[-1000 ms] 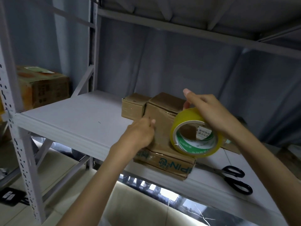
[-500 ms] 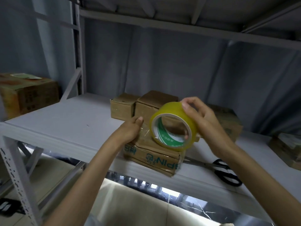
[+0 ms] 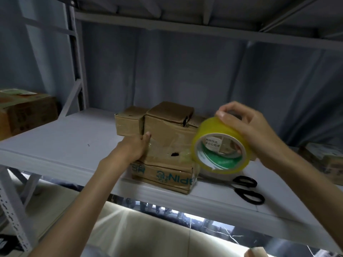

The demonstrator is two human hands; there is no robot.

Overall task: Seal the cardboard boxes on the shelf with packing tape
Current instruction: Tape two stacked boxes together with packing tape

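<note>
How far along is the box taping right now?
Done: clear tape already lies on the front of the upper box. In hand: the left hand presses that box while the right hand holds the tape roll. Left: cutting, with scissors untouched on the shelf.

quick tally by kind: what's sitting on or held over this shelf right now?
Brown cardboard boxes: 5, namely the taped top box, the flat printed box under it, the small box behind, the far-left box, the far-right box
Yellow packing tape roll: 1
Black-handled scissors: 1
Total: 7
</note>
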